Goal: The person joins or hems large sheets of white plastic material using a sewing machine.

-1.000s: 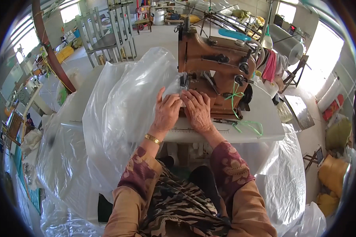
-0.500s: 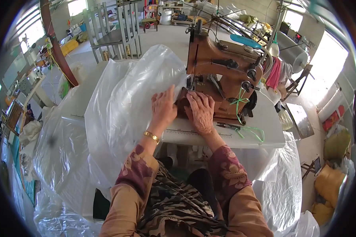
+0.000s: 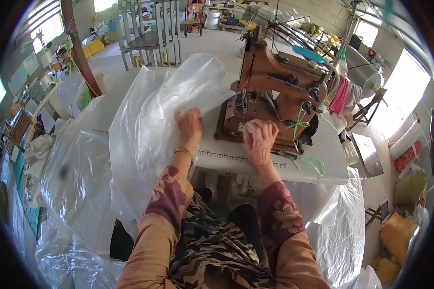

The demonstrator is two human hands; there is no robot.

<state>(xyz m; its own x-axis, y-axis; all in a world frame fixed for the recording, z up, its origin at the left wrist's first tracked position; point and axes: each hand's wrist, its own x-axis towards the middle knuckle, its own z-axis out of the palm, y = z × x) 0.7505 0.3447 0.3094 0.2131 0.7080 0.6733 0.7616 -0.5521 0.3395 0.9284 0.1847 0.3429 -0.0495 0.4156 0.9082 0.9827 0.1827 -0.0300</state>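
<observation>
A brown sewing machine stands on a pale worktable, its needle area uncovered. Left of it, a large translucent plastic sheet lies rumpled over the table and hangs off its near side. My left hand is closed on the right part of this sheet, a short way left of the machine bed. In front of the bed, my right hand is raised with its fingers curled together. Something small and whitish shows at its fingertips, too small to name. Green string is tied on the machine's right side.
A ruler strip runs along the table's near edge. More plastic hangs at the left. A grey metal chair frame stands behind the table, near a brown post. A large roll and yellow bundles are at the right.
My left hand has moved back from beside the needle, its fingers now folded in, and the sheet's edge has come away from the needle. My right hand has lifted off the machine bed and curled.
</observation>
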